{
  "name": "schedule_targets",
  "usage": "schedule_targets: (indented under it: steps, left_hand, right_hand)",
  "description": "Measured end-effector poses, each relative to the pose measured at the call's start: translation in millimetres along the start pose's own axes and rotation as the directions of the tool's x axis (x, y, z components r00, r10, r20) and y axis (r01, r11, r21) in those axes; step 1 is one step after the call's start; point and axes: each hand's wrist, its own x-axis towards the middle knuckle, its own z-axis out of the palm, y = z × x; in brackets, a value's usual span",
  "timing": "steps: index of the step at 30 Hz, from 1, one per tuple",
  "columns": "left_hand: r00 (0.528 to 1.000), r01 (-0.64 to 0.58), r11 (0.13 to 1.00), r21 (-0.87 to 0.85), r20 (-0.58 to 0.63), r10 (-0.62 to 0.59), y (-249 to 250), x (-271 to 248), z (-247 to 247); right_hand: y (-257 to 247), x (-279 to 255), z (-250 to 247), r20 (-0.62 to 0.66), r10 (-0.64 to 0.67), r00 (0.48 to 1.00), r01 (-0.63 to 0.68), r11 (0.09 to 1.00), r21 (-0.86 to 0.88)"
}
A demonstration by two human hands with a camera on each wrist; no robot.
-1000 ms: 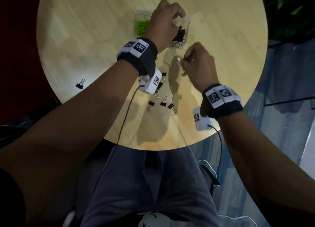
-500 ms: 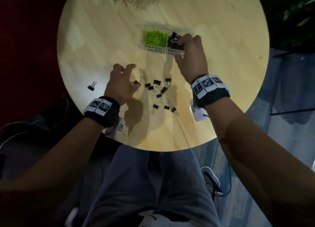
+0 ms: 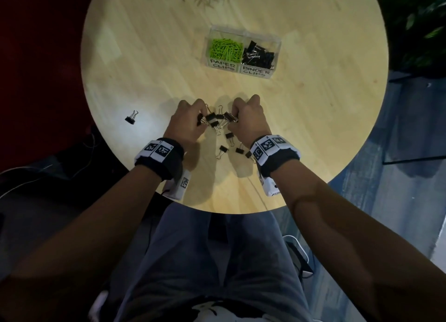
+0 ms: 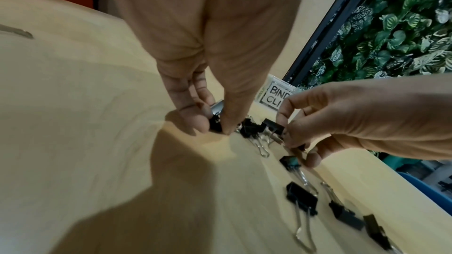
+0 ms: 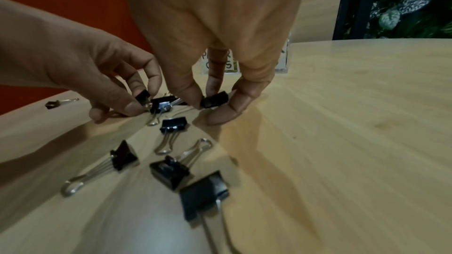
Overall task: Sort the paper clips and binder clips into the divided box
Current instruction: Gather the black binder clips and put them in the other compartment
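Two hands (image 3: 188, 126) (image 3: 248, 122) each pinch a black binder clip (image 5: 214, 99).

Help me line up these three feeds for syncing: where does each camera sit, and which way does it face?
Head: on the head, looking down at the round table, divided box, both forearms and lap.
Left wrist: along the left hand, which pinches a binder clip.
Right wrist: along the right hand, which pinches another binder clip.
Shared: each wrist view shows the other hand, the loose binder clips and the box labels.
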Motion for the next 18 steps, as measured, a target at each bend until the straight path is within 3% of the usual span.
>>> schedule_targets:
  steps: [11,18]
  left_hand:
    - [0.999,-0.019,0.992,0.122,0.052,0.013,-6.2,8.1,-3.4]
    - [0.993,-0.009,0.993,0.114,-0.120,0.023,-2.7,17.7,-9.7]
  right_hand:
    - [31.6,-10.2,-14.7,-0.186,0.083,0.979,-0.044,0.978,0.206]
    - [14.5,24.1,-74.8,-0.513,0.090,0.853,0.110,0.932,0.346]
